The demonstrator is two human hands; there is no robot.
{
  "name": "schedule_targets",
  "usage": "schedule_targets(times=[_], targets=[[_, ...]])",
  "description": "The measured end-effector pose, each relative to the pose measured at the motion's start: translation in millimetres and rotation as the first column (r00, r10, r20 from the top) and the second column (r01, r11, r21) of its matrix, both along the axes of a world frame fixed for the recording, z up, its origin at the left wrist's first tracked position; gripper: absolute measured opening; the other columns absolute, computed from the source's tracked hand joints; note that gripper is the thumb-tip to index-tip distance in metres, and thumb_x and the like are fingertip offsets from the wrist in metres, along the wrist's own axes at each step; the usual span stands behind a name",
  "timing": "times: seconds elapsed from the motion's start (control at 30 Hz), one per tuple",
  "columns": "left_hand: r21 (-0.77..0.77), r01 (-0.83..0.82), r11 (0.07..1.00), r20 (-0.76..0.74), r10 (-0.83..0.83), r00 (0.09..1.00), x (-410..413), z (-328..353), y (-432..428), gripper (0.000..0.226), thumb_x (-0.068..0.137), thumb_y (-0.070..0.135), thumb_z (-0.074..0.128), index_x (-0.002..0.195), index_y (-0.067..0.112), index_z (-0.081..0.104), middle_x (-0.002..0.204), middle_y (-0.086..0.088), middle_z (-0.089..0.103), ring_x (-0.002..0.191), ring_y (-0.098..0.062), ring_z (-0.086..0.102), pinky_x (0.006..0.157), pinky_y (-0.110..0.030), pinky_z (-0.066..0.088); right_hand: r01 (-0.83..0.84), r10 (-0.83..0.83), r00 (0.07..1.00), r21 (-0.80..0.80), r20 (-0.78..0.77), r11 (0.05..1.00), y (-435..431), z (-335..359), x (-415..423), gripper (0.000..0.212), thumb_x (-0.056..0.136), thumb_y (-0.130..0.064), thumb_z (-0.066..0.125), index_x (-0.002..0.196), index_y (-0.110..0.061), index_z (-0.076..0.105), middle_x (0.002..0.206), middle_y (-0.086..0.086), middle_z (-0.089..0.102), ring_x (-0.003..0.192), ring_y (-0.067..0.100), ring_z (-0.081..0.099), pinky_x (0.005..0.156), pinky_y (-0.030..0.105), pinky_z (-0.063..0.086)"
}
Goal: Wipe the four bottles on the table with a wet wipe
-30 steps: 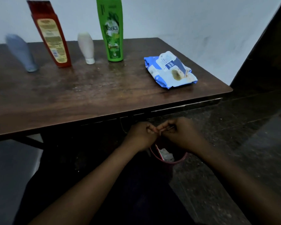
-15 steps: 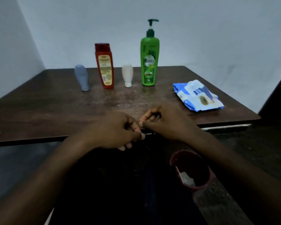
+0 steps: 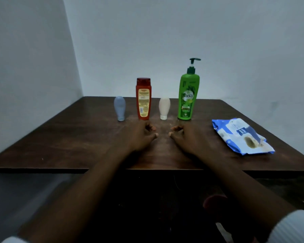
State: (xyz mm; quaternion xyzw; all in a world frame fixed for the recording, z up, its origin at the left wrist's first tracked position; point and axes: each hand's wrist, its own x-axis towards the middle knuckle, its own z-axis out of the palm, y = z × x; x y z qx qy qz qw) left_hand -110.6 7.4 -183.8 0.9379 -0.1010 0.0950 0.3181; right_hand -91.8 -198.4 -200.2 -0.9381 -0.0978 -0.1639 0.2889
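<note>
Your left hand (image 3: 139,135) and right hand (image 3: 186,137) rest on the tabletop (image 3: 68,141), fingers loosely curled, holding nothing, thumbs near each other. Wipes pack (image 3: 240,135) lies to their right. Beyond, upright in a row, left to right: blue bottle (image 3: 119,108), red bottle (image 3: 143,99), white bottle (image 3: 164,108), green bottle (image 3: 188,97).
</note>
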Motion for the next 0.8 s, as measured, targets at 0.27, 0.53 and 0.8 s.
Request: schedule_targets(times=[0.27,0.53,0.8], targets=[[0.215,-0.126,0.968,0.152,0.094,0.984,24,-30,8,0.025,0.09,0.051,0.062,0.104,0.03,0.059,0.104,0.009,0.058,0.089,-0.007,0.053,0.076,-0.026,0.043,-0.007,0.012,0.999,-0.163,0.033,0.987,7,-14,33,0.027,0.085,-0.053,0.066,0.097,-0.028,0.068,0.104,-0.001,0.066,0.1,0.02,0.061,0.087,0.04,0.053],[0.173,-0.111,0.979,0.153,0.085,0.985,33,-38,10,0.023,0.091,0.051,0.058,0.103,0.032,0.058,0.109,0.009,0.056,0.098,-0.011,0.052,0.091,-0.033,0.048,-0.034,0.039,0.999,-0.212,0.018,0.977,5,-18,40,0.032,0.087,-0.057,0.06,0.103,-0.031,0.07,0.109,-0.005,0.064,0.104,0.016,0.059,0.091,0.041,0.052],[0.259,-0.037,0.965,-0.011,0.041,0.999,43,-17,12,0.019,0.09,0.048,0.063,0.097,0.03,0.06,0.105,0.008,0.06,0.095,-0.008,0.055,0.085,-0.028,0.047,-0.034,0.014,0.993,-0.172,-0.12,0.984,6,0,49,0.022,0.081,-0.05,0.073,0.091,-0.03,0.07,0.092,-0.009,0.07,0.086,0.008,0.063,0.085,0.037,0.056]])
